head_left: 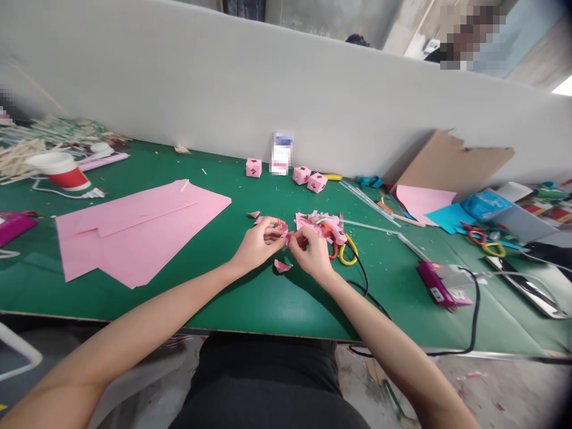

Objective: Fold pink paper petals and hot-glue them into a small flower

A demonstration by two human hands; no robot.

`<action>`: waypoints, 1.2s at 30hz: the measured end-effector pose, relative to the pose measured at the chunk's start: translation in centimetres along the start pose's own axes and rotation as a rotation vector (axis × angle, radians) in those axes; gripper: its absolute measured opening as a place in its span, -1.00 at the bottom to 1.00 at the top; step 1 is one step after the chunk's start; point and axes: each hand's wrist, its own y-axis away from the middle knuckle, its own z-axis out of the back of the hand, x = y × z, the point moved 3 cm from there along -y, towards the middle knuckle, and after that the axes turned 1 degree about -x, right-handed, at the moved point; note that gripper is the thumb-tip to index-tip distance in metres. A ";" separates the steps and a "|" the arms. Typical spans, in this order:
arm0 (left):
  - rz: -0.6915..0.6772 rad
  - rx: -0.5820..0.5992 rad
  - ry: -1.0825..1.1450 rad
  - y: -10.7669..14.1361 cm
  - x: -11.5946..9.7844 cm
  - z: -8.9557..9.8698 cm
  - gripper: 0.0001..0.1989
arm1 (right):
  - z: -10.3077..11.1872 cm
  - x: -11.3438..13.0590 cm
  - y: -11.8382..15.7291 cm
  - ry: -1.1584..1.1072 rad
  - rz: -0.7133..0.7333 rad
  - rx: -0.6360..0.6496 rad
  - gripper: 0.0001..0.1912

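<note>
My left hand (259, 243) and my right hand (309, 250) meet over the green table (263, 307), fingertips pinched on a small pink paper piece (288, 236) between them. A loose folded pink piece (282, 266) lies just below the hands, and another (254, 214) sits above my left hand. Right behind my right hand are a pink glue gun (339, 233) and scissors with a yellow handle (349, 250). Three pink paper cubes stand near the partition, one (254, 168) left of a small white card (281, 154), two (317, 183) to its right.
Large pink sheets (143, 235) cover the left of the table, with a paper cup (60, 171) and sticks (22, 156) beyond. A purple power strip (442, 286), black cable, cardboard (447, 164) and more scissors (485, 241) are at the right.
</note>
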 end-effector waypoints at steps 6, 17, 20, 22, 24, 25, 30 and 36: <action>-0.026 -0.029 -0.051 0.0 -0.3 0.3 -0.66 | -0.5 0.0 0.3 0.045 -0.038 0.104 -0.78; -0.058 0.095 -0.025 0.3 -0.5 -0.1 -0.55 | -0.3 -0.6 -0.1 -0.181 -0.145 0.091 -0.81; -0.068 0.070 -0.055 0.3 -0.6 0.0 -0.58 | -0.7 -0.8 0.0 -0.272 -0.195 0.127 -0.75; -0.082 0.052 -0.062 0.2 -0.7 0.1 -0.61 | -0.9 -1.0 0.1 -0.309 -0.205 0.138 -0.70; -0.100 0.028 -0.073 0.2 -0.7 0.2 -0.64 | -1.1 -1.1 0.2 -0.314 -0.190 0.133 -0.67; -0.110 0.015 -0.083 0.2 -0.8 0.3 -0.65 | -1.2 -1.1 0.3 -0.309 -0.180 0.130 -0.65; -0.140 -0.036 -0.144 0.1 -0.8 0.5 -0.65 | -1.5 -0.9 0.6 -0.239 -0.151 0.162 -0.61; -0.135 -0.048 -0.171 -0.1 -0.5 0.6 -0.70 | -1.2 0.3 0.9 -0.080 -0.086 0.189 -0.60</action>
